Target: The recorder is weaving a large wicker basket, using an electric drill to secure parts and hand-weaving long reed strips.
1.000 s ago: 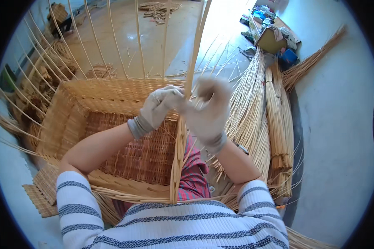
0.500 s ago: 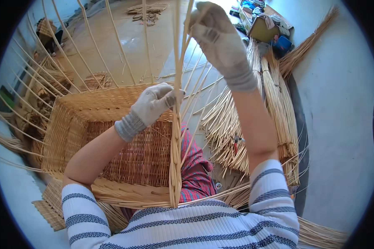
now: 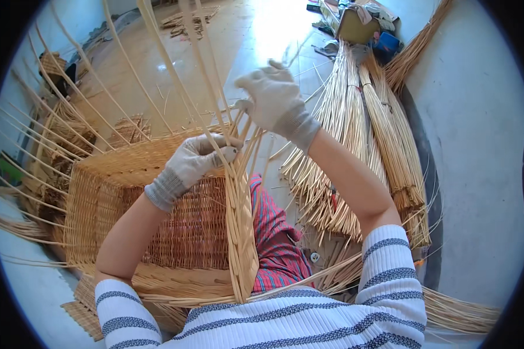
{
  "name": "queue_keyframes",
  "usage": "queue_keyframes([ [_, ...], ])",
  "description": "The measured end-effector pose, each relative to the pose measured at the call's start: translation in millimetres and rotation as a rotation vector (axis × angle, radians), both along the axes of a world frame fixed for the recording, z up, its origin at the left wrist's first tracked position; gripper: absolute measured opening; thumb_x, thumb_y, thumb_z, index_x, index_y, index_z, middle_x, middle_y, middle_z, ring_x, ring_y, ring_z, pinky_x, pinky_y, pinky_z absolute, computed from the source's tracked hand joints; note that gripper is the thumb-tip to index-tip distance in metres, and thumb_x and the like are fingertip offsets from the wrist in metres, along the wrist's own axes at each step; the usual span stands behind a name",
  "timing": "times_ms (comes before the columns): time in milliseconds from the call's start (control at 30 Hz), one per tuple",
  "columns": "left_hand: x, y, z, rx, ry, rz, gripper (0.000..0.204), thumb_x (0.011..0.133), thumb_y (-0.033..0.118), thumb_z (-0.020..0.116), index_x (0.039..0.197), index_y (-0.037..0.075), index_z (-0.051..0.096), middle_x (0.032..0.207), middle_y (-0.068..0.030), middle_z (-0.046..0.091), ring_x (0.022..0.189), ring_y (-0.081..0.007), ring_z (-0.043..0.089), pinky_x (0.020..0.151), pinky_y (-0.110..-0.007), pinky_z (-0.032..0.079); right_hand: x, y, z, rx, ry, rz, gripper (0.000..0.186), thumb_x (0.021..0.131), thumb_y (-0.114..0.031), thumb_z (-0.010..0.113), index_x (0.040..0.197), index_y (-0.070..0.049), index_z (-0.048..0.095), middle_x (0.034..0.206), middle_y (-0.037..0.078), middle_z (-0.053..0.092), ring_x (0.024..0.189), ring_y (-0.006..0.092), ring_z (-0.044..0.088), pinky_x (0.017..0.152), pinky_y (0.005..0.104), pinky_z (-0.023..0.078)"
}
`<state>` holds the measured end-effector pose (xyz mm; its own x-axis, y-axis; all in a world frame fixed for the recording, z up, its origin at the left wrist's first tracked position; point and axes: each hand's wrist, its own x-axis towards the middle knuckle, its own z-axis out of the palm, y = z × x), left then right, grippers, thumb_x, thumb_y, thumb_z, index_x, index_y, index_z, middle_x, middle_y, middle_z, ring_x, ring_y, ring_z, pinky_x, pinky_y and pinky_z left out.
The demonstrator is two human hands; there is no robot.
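Observation:
A rectangular woven wicker basket [image 3: 99, 200] rests across my lap, with long upright willow rods [image 3: 135, 64] rising from its rim. On the right side the rods are bent over and plaited into a thick border [image 3: 236, 232]. My left hand [image 3: 197, 161], in a pale knitted glove, is closed on rods at the top of this border, near the far right corner. Above and to the right of it is my right hand [image 3: 272, 99], gloved too, its thumb and fingers apart beside the rods. Nothing can be seen gripped in it; its palm side is partly hidden.
Bundles of peeled willow rods [image 3: 355, 139] lie on the floor to the right, with red-handled cutters [image 3: 333, 199] on them. A darker bundle [image 3: 419, 46] and a blue container [image 3: 386, 46] are farther back. Woven pieces [image 3: 189, 20] lie on the far floor.
My right hand has come down and left from high up, and its fingers have spread. My left hand has shifted slightly left and down along the rim. The basket view has tilted a little.

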<state>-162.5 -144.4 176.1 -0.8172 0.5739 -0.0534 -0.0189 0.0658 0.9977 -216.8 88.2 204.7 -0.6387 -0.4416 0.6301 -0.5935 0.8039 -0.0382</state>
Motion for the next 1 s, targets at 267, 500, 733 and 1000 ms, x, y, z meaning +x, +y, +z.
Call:
queue_keyframes([
  [267,12,7,8,-0.137,0.536,0.139,0.024,0.09,0.019,0.07,0.11,0.004,0.07,0.12,-0.0041,0.056,0.087,-0.0072,0.052,0.076,-0.025,0.046,11,17,-25,-0.152,-0.284,0.136,0.015,0.093,-0.019,0.059,0.099,-0.006,0.062,0.091,0.013,0.067,0.089,0.033,0.066,0.081,0.0405,0.053],
  [500,3,2,23,-0.302,0.753,0.021,0.025,0.089,0.022,0.07,0.102,0.004,0.06,0.115,-0.0098,0.057,0.09,-0.0124,0.052,0.079,-0.028,0.045,3,7,-19,-0.234,-0.45,0.223,0.018,0.091,-0.022,0.06,0.099,-0.007,0.064,0.09,0.013,0.068,0.09,0.0328,0.066,0.081,0.0415,0.052],
  [733,-3,5,27,-0.287,0.946,0.024,0.03,0.089,0.028,0.07,0.103,0.003,0.06,0.111,-0.0102,0.057,0.094,-0.0165,0.055,0.085,-0.033,0.047,1,8,-22,-0.291,-0.515,0.291,0.018,0.092,-0.021,0.061,0.104,-0.008,0.063,0.091,0.011,0.069,0.089,0.0291,0.067,0.08,0.0394,0.053],
  [1000,4,7,36,-0.34,0.905,0.01,0.03,0.089,0.026,0.07,0.11,0.005,0.063,0.111,-0.0147,0.061,0.106,-0.0297,0.063,0.088,-0.038,0.051,10,23,-29,-0.309,-0.398,0.452,0.024,0.088,-0.024,0.07,0.105,-0.01,0.062,0.103,0.008,0.068,0.1,0.0258,0.065,0.089,0.0386,0.051],
])
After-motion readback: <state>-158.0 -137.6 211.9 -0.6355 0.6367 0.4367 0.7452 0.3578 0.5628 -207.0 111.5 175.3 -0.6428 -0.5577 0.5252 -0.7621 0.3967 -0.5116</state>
